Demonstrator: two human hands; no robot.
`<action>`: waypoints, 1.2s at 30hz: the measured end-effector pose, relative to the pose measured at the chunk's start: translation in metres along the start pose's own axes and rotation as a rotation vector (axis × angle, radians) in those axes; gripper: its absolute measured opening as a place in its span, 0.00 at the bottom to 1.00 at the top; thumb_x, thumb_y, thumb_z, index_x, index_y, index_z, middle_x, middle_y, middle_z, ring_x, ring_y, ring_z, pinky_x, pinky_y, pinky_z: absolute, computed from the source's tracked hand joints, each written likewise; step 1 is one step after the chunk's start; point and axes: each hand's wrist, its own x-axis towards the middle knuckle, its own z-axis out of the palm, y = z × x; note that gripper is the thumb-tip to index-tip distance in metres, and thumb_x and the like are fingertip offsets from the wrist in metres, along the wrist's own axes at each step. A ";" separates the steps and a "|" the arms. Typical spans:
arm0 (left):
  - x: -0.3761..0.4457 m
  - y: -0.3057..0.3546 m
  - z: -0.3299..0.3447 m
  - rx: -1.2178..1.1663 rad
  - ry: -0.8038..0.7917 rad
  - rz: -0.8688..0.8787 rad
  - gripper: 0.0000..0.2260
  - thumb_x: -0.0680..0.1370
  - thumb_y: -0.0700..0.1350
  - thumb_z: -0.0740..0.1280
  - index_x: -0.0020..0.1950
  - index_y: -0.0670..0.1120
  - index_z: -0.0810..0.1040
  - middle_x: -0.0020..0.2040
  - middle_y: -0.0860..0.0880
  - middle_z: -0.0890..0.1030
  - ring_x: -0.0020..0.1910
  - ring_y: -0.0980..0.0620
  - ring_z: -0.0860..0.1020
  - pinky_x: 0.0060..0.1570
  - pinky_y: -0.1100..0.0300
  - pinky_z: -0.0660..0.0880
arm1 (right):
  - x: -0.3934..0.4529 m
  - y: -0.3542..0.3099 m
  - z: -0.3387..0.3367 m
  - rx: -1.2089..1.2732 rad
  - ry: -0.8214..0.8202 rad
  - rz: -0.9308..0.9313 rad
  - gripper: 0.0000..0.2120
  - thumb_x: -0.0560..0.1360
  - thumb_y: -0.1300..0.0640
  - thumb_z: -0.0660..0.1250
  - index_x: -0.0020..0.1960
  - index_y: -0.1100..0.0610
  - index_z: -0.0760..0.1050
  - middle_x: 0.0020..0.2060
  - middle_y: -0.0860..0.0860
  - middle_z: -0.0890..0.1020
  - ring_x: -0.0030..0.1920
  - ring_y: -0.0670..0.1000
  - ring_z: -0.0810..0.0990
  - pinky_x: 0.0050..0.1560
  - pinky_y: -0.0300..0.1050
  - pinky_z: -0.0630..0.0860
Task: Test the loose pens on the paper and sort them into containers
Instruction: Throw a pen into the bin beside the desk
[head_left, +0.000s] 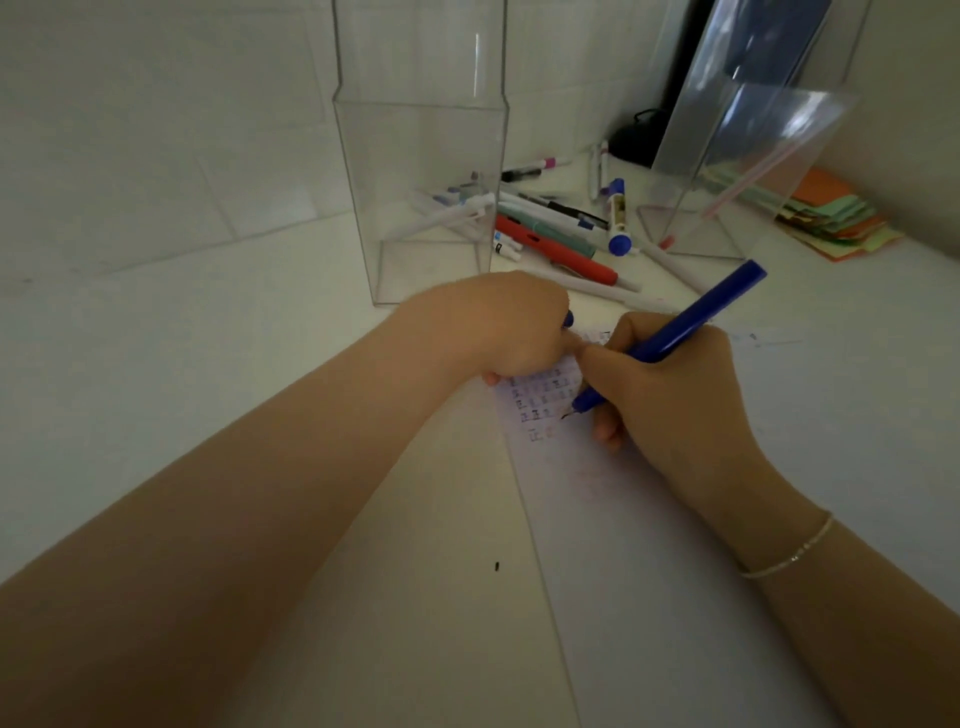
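- White tiled wall (156, 130) rises behind a white table (156, 415), and the light is dim.
- A sheet of paper (649, 545) lies flat on the table under both hands, its left edge running diagonally towards the viewer. Rows of small blue and dark test marks (543, 395) crowd its upper left part.
- The right hand (670, 395) pinches a blue pen (675, 327) in a writing grip, fingers curled round the barrel. The pen is plain dark blue, slim and uncapped, tilted with its back end up and to the right; its fine tip touches the paper just beside the marks.
- A thin bracelet (789, 556) circles the right wrist.
- The left hand (504, 327) rests on the top of the paper, fingers curled into a fist. A small blue piece (569, 318) shows at the knuckles; what it is I cannot tell.
- A tall clear container (421, 156) stands just beyond the left hand, with a few pens (452, 208) lying slanted inside at the bottom.
- A second clear container (737, 166) stands to the right, holding a pale pink pen (748, 179) leaning inside.
- Between the two containers lies a heap of loose pens (561, 228): a thick red one (556, 252), a teal one, white ones, and a white marker with blue caps (617, 218).
- Coloured paper slips (831, 218), orange and green, are stacked at the far right.
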 end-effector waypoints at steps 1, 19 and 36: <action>0.001 0.000 0.005 0.067 0.092 0.021 0.13 0.81 0.52 0.55 0.49 0.44 0.72 0.42 0.47 0.75 0.32 0.52 0.72 0.31 0.62 0.69 | 0.000 0.000 -0.002 0.028 -0.002 -0.011 0.09 0.72 0.64 0.68 0.34 0.64 0.73 0.18 0.50 0.76 0.17 0.45 0.72 0.20 0.35 0.72; 0.004 -0.024 0.036 0.108 0.594 0.173 0.11 0.79 0.58 0.57 0.49 0.51 0.65 0.36 0.54 0.69 0.34 0.50 0.69 0.36 0.57 0.64 | 0.000 0.003 -0.007 0.043 -0.070 -0.020 0.10 0.72 0.62 0.68 0.32 0.62 0.74 0.20 0.51 0.76 0.20 0.46 0.73 0.27 0.37 0.74; 0.008 -0.026 0.041 0.092 0.627 0.184 0.11 0.78 0.58 0.58 0.50 0.50 0.68 0.33 0.55 0.66 0.34 0.50 0.69 0.36 0.57 0.63 | -0.004 0.001 -0.002 -0.078 -0.009 -0.026 0.12 0.73 0.64 0.67 0.31 0.63 0.73 0.17 0.50 0.74 0.16 0.43 0.71 0.22 0.32 0.71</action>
